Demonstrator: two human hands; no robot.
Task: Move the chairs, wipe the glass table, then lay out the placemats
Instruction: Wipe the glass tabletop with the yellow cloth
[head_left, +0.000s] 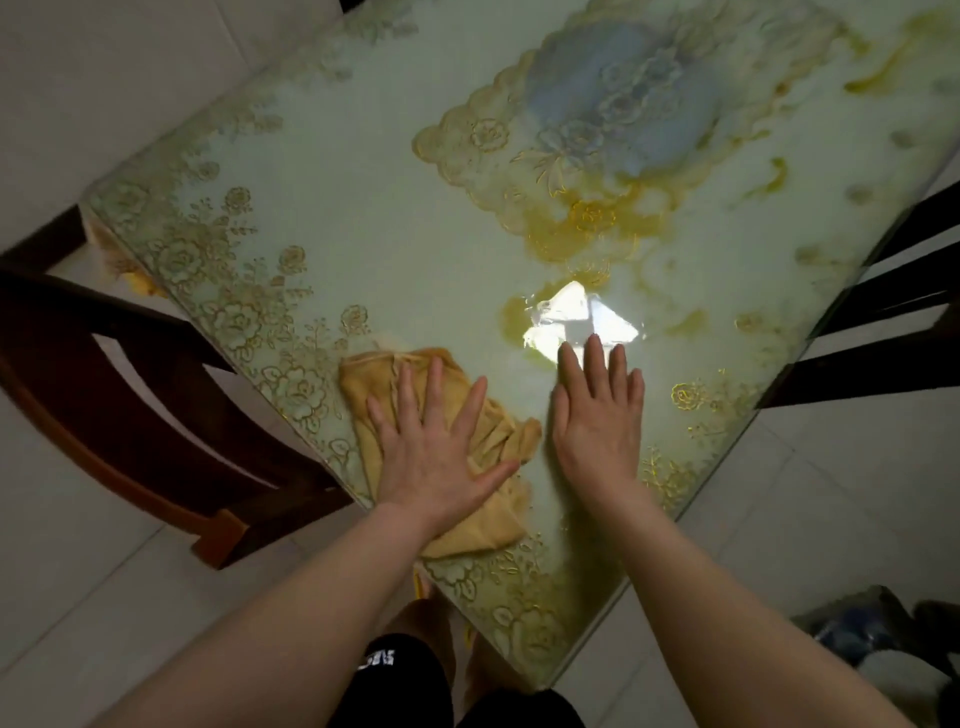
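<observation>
As left fingers (435, 395) press, cloth (371, 382) beneath (on table (363, 208)).

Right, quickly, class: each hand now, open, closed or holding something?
Left hand: open, fingers spread, pressing the yellow cloth onto the glass table.
Right hand: open, flat on the table, holding nothing.

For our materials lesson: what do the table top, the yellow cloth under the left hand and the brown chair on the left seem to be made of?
The table top: glass, glossy; it mirrors a bright light. The cloth: soft fabric, matte; it creases and bunches. The chair: probably wood, smooth dark-brown finish, with solid curved rails.
</observation>
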